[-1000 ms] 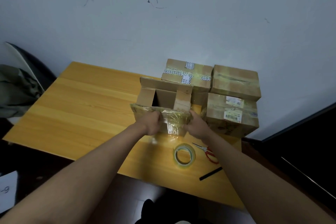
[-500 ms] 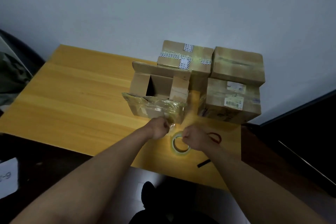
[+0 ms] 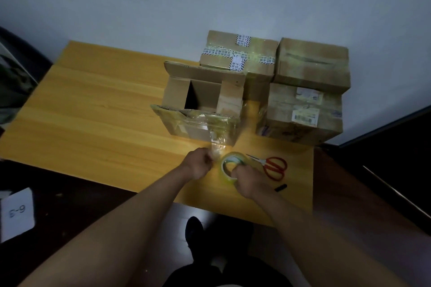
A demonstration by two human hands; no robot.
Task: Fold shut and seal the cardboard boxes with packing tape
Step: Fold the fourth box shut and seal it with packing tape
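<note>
Taping the open box (image 3: 200, 109)
Right hand (image 3: 250, 182) has its grip around the tape roll (image 3: 231, 166), left hand (image 3: 198, 165) pinches the tape end (image 3: 217, 147)

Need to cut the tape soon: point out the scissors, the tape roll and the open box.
scissors (image 3: 275, 166), head view, on the red handles.
tape roll (image 3: 225, 165), head view, on its left rim.
open box (image 3: 189, 127), head view, on its near wall.

Red-handled scissors (image 3: 273, 166) beside black marker (image 3: 280, 187).
</note>
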